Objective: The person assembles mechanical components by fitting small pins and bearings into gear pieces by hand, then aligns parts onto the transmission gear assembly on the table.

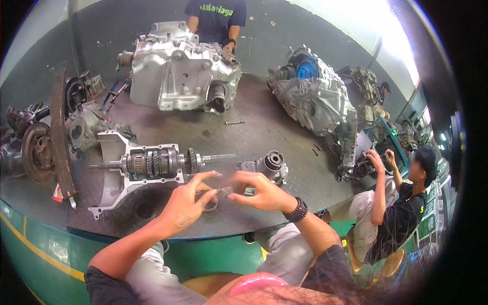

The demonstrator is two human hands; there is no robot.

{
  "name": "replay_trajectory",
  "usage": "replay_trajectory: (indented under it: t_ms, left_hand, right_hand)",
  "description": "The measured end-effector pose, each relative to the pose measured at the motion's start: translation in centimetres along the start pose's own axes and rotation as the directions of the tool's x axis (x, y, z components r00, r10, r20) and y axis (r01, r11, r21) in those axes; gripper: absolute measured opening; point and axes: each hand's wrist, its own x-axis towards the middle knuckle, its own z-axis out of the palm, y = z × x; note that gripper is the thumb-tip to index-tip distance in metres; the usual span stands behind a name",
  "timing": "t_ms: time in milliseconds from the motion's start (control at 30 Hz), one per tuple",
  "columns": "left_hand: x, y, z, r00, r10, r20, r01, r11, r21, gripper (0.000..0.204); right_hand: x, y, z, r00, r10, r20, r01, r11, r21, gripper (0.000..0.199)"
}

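Just above the near edge of the table, my two hands meet around a small ribbed metal ring, which looks like a needle roller bearing. My left hand pinches at its left side with thumb and fingers. My right hand grips its right side, fingers bent over the top and partly blurred. Below them, partly hidden by my left fingers, a round metal ring lies on the table. Beyond my left hand lies an open gearbox housing half with a gear shaft in it. A metal housing with a toothed hub stands beyond my right hand.
A large silver gearbox and another with a blue part stand farther back on the metal table. Rusty discs crowd the left. A person stands behind; another sits at right, handling a part.
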Motion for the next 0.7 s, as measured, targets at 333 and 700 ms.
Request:
replay_trajectory:
  t_ms: [333, 700]
  left_hand:
    - [-0.3, -1.7, 0.1, 0.994, 0.1, 0.051, -0.102, 0.995, 0.025, 0.046]
    - [-0.6, -0.3, -0.3, 0.998, -0.046, 0.044, 0.047, 0.999, -0.02, 0.046]
  right_hand:
    - [-0.6, 0.5, 2.0, 0.99, 0.135, 0.041, -0.139, 0.985, 0.104, 0.034]
    - [-0.1, -0.9, 0.8, 0.993, 0.111, 0.043, -0.111, 0.994, 0.013, 0.035]
